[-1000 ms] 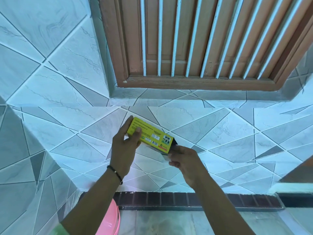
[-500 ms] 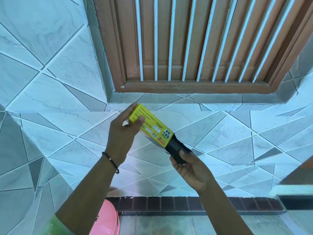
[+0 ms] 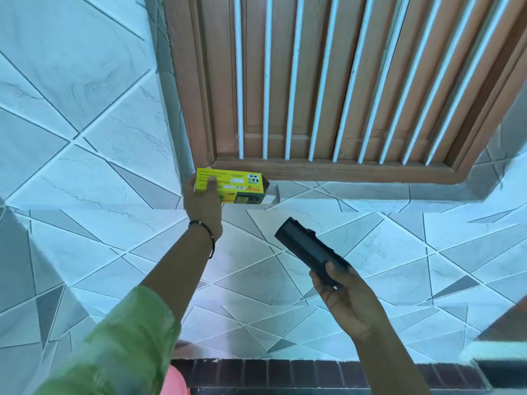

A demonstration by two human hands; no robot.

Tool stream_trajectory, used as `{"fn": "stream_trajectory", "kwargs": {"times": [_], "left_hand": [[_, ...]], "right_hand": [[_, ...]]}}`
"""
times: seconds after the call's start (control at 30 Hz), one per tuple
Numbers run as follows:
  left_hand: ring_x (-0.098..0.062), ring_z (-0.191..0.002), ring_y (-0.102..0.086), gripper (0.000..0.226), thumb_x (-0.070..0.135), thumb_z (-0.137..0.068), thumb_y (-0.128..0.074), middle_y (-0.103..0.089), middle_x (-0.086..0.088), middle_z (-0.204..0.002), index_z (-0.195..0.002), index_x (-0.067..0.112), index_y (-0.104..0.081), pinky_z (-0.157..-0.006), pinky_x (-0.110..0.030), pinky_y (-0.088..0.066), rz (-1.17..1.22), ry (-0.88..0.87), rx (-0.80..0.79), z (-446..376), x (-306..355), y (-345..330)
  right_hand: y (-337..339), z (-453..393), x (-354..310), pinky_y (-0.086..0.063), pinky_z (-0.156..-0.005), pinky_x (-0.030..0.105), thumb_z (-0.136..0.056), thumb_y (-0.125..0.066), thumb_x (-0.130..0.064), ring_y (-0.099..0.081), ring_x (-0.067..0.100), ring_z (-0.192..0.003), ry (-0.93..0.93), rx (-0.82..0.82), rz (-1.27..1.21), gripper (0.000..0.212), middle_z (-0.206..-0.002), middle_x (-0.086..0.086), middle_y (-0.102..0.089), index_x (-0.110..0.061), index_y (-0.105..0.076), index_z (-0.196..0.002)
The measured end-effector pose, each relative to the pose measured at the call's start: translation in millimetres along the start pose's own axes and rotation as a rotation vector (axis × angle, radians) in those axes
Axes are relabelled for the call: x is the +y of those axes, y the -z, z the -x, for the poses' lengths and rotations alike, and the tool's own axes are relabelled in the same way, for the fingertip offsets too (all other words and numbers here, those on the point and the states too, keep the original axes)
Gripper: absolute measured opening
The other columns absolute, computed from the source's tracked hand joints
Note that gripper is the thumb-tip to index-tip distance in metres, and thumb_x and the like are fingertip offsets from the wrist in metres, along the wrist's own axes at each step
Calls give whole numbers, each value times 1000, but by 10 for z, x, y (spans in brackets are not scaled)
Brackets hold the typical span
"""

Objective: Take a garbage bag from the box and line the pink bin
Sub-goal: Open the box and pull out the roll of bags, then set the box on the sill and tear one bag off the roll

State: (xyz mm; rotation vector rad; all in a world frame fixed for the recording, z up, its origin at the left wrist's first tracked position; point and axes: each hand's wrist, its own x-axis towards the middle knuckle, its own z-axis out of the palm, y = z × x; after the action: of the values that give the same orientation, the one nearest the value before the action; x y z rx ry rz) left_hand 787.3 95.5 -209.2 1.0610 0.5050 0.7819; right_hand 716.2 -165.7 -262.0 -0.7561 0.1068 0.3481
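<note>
My left hand [image 3: 203,201] grips the left end of the yellow garbage-bag box [image 3: 231,185], which lies on the tiled window ledge [image 3: 356,192] with its right end flap open. Lower and to the right, my right hand [image 3: 346,295] holds a black roll of garbage bags [image 3: 309,249], fully out of the box and pointing up and left. Only a sliver of the pink bin [image 3: 175,380] shows at the bottom edge, mostly hidden behind my green left sleeve.
A brown wooden window frame with white vertical bars [image 3: 328,95] fills the wall above the ledge. Pale tiles with grey triangles cover the wall around my hands. A dark brick-pattern strip [image 3: 313,372] runs along the bottom.
The black roll has come fully out of the box in my right hand, which dropped down and right. My left hand carried the box up onto the window ledge.
</note>
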Motion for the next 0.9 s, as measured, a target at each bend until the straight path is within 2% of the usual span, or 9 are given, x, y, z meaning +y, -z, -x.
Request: {"fn": "stream_trajectory", "kwargs": {"times": [0.07,0.13,0.27,0.4,0.5,0.57,0.67,0.8,0.9], "left_hand": [[-25,-73,-58,35,22,-82,-61,-66,-9,-93,-117,18,-55,-77,-44,-52,-70,-4,9,-167,-38,-187],[-37,-89,-62,37,22,-84,-58,-63,-21,-113,-120,15,-53,-83,-48,-51,-172,1,41,-296,-44,-353],[-35,-124,-47,54,34,-89,-48,-42,-13,-142,-137,12,-37,-104,-40,-41,-420,83,20,-479,-28,-560],[-36,-135,-29,77,45,-81,-58,-22,-15,-150,-142,14,-23,-112,-45,-28,-496,105,64,-572,-151,-644],[-37,-142,-7,95,56,-72,-64,-8,-12,-154,-146,28,-12,-114,-50,-12,-648,-142,-64,-426,-332,-643],[-36,-143,3,99,70,-65,-57,-5,-9,-156,-145,34,-11,-112,-57,-2,-818,-397,-230,-356,-477,-562],[-37,-143,10,99,78,-60,-43,-3,-5,-157,-145,35,-13,-110,-63,3,-1059,-578,-377,-402,-684,-451],[-42,-142,6,82,72,-73,-36,-8,-9,-157,-142,31,-23,-109,-66,1,-1307,-673,-305,-484,-734,-518],[-40,-143,11,70,51,-82,-51,-2,-9,-158,-143,32,-21,-110,-65,6,-1403,-590,-343,-460,-678,-649]], "right_hand": [[-39,-26,8,-56,-79,33,-78,-59,3,-70,25,-74,-21,7,7,20,-84,12,-74,-5,-59,-97],[-75,-65,10,-57,-77,33,-75,-61,2,-68,27,-79,-45,22,37,22,-88,14,-71,-4,-60,-96],[-141,-155,-13,-57,-73,32,-68,-64,0,-64,29,-82,-68,43,74,26,-93,15,-67,-4,-61,-94],[-177,-245,-23,-57,-72,32,-74,-61,3,-65,28,-78,-72,53,80,18,-84,14,-71,-5,-62,-91],[-181,-333,8,-57,-70,31,-71,-62,2,-62,30,-81,-100,62,77,23,-92,17,-66,-4,-61,-94],[-195,-386,29,-57,-69,30,-66,-64,0,-61,31,-82,-114,70,87,28,-95,18,-64,-3,-61,-94],[-203,-446,46,-57,-69,30,-65,-65,0,-60,32,-83,-126,84,97,30,-97,18,-64,-3,-61,-94],[-175,-499,63,-58,-65,29,-64,-66,1,-60,32,-80,-129,90,106,32,-98,19,-63,-3,-60,-96],[-148,-509,76,-58,-66,29,-64,-65,3,-61,32,-82,-125,106,107,33,-101,19,-62,-5,-59,-95]]}}
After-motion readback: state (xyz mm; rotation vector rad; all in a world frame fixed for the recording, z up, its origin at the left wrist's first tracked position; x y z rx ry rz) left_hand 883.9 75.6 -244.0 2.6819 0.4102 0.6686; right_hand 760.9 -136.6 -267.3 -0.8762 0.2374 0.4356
